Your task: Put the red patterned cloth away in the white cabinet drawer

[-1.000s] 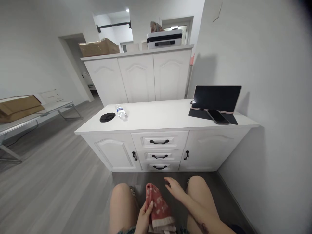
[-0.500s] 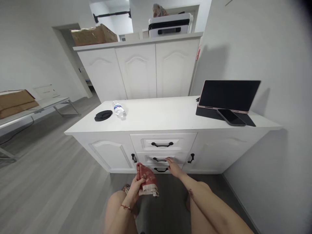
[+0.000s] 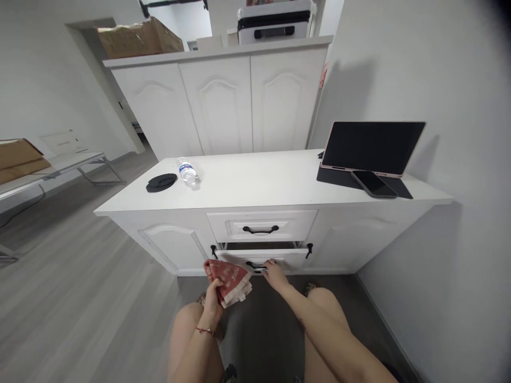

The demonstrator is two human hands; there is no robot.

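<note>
My left hand [image 3: 214,299] grips a folded red cloth [image 3: 228,277] with a pale edge, low in front of the white cabinet [image 3: 159,242]. With fingers hooked on a black handle [image 3: 255,265], my right hand [image 3: 274,274] holds the middle drawer [image 3: 235,256], which stands partly pulled out. A dark gap shows behind that drawer's front; its contents cannot be made out. Above it, the top drawer [image 3: 297,223] is closed. The lowest drawer is mostly hidden.
On the cabinet top are a clear plastic bottle [image 3: 187,171], a black flat round item [image 3: 162,182], a tablet [image 3: 373,146] on a stand and a phone [image 3: 374,184]. Behind stands a taller cabinet [image 3: 223,111] bearing a cardboard box [image 3: 138,40] and a case [image 3: 275,26].
The middle drawer has come out from closed toward me, with my right hand on its handle. My left hand has shifted left and up with the cloth. The view has tilted slightly.
</note>
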